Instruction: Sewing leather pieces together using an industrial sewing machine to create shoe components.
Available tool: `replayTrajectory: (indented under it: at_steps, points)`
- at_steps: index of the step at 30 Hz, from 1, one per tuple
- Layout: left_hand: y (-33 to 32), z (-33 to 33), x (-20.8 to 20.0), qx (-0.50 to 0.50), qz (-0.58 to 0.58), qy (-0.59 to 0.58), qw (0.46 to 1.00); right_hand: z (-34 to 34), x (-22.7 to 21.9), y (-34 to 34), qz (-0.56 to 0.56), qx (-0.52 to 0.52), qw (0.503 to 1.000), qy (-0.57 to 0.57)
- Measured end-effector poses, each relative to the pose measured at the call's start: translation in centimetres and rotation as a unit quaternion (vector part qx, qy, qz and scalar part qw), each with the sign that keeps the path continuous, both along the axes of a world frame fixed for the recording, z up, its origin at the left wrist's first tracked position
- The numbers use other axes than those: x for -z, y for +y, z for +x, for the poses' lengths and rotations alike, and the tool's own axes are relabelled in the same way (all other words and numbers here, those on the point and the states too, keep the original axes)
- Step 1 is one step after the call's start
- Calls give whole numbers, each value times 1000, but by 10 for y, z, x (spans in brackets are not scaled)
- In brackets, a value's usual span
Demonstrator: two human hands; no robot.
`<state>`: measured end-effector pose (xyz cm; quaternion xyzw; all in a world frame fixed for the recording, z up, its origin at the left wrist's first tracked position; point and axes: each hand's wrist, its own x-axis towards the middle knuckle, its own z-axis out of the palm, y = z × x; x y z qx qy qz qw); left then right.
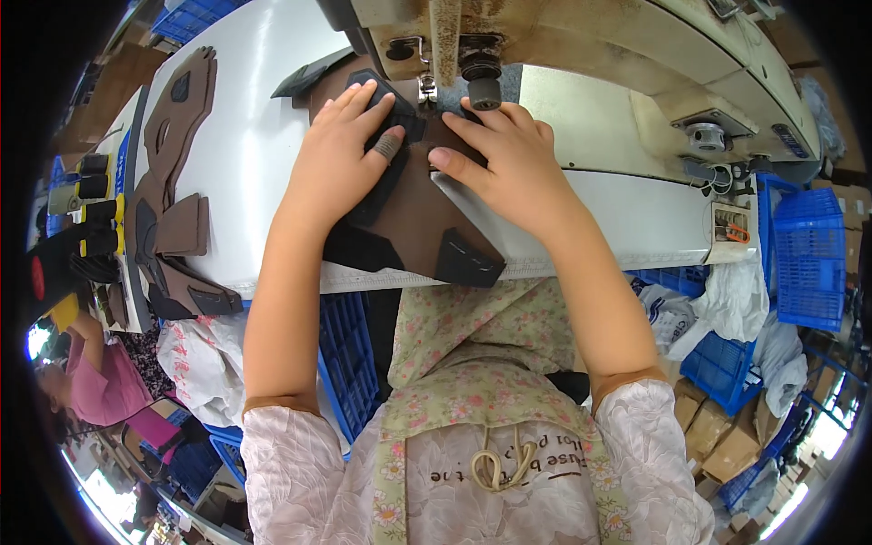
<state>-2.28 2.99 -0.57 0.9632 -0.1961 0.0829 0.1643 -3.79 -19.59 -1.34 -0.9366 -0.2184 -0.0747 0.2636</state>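
A flat brown piece [422, 213] with black patches lies on the white sewing machine table, its pointed lower end reaching the front edge. My left hand [345, 150] rests flat on its left part, fingers spread over a black patch, with a grey band round one finger. On the right, my right hand [509, 159] presses down near the needle, fingers stretched and thumb apart; its fingertips are partly behind a round black knob. Between my hands the metal presser foot [427, 91] stands at the piece's far part. Whether it touches the piece I cannot tell.
The sewing machine arm [627, 54] spans the far right. Stacked brown and black cut pieces [177, 136] lie at the table's left. Thread cones [98, 213] stand beyond them. Blue crates [808, 259] and plastic bags are at the right. Another person in pink [109, 381] sits at left.
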Motion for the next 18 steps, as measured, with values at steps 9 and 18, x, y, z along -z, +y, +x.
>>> replayTrajectory:
  at_steps: [9, 18]
  points:
    - [-37, -34, -27, -31, -85, 59, 994, 17, 4, -14, 52, -19, 998, -11]
    - [-82, -46, -1, -101, 67, -23, 992, 42, 2, -22, -46, -67, 996, -27]
